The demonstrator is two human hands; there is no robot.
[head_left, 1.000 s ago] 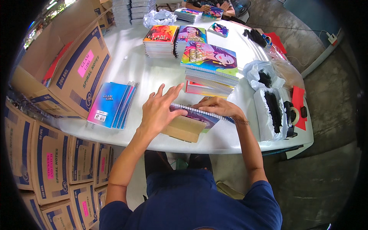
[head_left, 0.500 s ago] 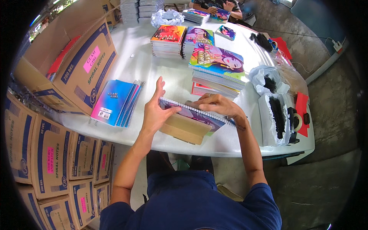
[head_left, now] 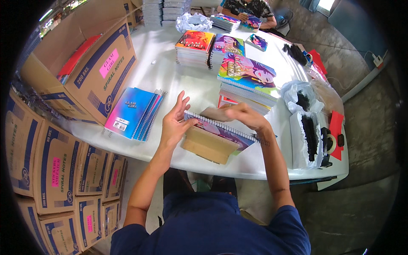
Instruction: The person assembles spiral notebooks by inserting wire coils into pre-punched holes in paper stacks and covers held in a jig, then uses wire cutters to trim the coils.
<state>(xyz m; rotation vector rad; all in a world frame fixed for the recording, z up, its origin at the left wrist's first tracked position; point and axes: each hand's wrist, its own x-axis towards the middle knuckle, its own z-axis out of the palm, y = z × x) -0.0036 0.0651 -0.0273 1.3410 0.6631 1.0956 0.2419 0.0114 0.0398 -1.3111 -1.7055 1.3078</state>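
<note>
A spiral notebook (head_left: 238,138) with a colourful cover stands tilted on its edge at the table's near side, its white coil up. My left hand (head_left: 175,119) grips its left end, thumb on the near face and the other fingers raised behind. Just above the coil, my right hand (head_left: 248,117) is closed, its fingers curled and partly blurred. From those fingers a flat greyish piece (head_left: 214,114) sticks out to the left; its kind is unclear. In front of the notebook leans a tan cardboard piece (head_left: 210,146).
Blue-pink notebooks (head_left: 129,110) lie left, beside an open carton (head_left: 104,72). Notebook stacks (head_left: 248,78) stand beyond my hands. A white box of black coils (head_left: 308,138) and a tape roll (head_left: 330,143) sit right. Another person (head_left: 250,10) works across the table.
My right hand has lifted slightly off the coil, and the greyish piece shows more. My left hand still grips the notebook. The whole view has shifted a little.
</note>
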